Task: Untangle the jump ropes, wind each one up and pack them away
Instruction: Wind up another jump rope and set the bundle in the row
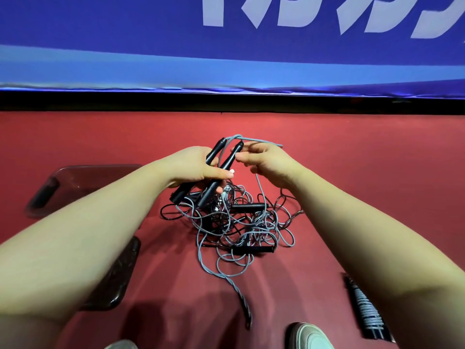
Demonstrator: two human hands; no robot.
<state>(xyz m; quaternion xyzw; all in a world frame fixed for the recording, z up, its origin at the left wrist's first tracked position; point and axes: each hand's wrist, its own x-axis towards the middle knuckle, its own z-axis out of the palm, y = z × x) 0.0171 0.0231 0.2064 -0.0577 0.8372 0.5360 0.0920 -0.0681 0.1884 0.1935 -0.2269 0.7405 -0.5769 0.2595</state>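
Box: a see-through brown plastic box [41, 197] sits on the red floor [364, 172] at the left, close by, likely so wound ropes can go in.
Left hand: the left hand [193, 165] grips two black plastic handles [232, 157] side by side, tips up, likely to keep one rope's ends together.
Pile: a knotted pile of grey and black ropes [241, 222] lies on the floor under both hands.
Right hand: the right hand [266, 162] pinches a thin grey cord [261, 141] just beside the handle tips, likely to pull it free.
Done rope: a wound-up grey rope [364, 306] lies far right, away from the pile, not yet in the box.
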